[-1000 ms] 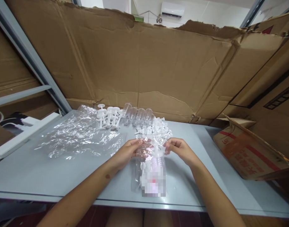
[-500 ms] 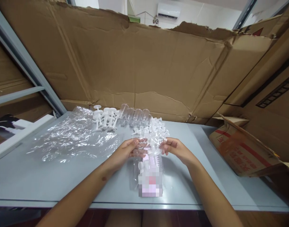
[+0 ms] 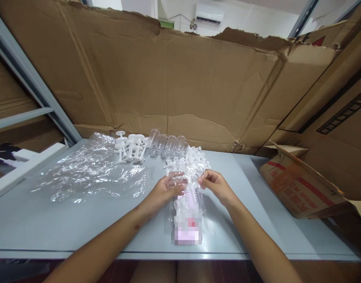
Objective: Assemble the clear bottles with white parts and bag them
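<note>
A clear plastic bag [image 3: 203,220] lies in front of me. It holds a pink card [image 3: 188,235], partly pixelated, a ridged clear barrel [image 3: 192,197] and a white plunger-like piece [image 3: 179,204]. My left hand [image 3: 172,185] grips the bag's upper left side, thumb on top and fingers partly behind the film. At the upper right edge, my right hand [image 3: 213,184] is closed in a pinch on the bag. Just beyond the bag's top lies a pile of small white plastic pieces [image 3: 194,155].
White plungers [image 3: 130,147] and clear barrels [image 3: 170,145] stand along the back. Crumpled plastic film [image 3: 89,169] covers the left of the grey table [image 3: 109,232]. Cardboard walls [image 3: 174,82] close off the back; an opened carton [image 3: 301,184] sits at right, a white power strip [image 3: 30,165] at left.
My left thumb has moved down and right over the bag, and my right fingers have drawn together at its edge. The bag's top has spread flatter toward the pile.
</note>
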A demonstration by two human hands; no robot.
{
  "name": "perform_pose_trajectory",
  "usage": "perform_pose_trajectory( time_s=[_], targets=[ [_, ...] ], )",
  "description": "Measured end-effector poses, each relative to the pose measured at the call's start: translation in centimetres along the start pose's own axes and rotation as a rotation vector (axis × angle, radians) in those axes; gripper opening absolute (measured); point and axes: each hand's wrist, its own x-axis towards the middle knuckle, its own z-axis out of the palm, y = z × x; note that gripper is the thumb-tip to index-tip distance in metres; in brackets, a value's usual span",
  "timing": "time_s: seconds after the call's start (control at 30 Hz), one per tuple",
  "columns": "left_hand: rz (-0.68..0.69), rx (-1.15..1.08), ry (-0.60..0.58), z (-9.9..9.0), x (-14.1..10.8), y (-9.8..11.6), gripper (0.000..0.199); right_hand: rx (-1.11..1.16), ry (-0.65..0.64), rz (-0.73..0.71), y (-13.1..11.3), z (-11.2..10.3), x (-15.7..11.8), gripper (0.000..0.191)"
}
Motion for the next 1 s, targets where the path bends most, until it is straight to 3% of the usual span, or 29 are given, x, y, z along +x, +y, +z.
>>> perform_pose_trajectory(
  time_s=[0.23,0.33,0.57,0.77,1.0],
  targets=[
    [0.014,-0.02,0.084,0.3,0.3,-0.5,0.047,0.104,-0.096,0.016,0.0,0.3,-0.3,0.022],
    [0.03,-0.013,0.111,0.5,0.2,-0.4,0.048,0.137,-0.137,0.06,0.2,0.5,-0.4,0.028],
    [0.04,-0.011,0.16,0.7,0.4,-0.8,0.047,0.157,-0.07,0.146,0.7,1.6,-0.6,0.028],
    [0.034,-0.059,0.145,0.4,0.5,-0.8,0.05,0.36,-0.105,0.2,0.8,1.4,-0.4,0.02],
    [0.028,-0.093,0.126,0.2,0.4,-0.5,0.043,0.394,-0.1,0.206,0.9,1.2,-0.2,0.021]
  ],
)
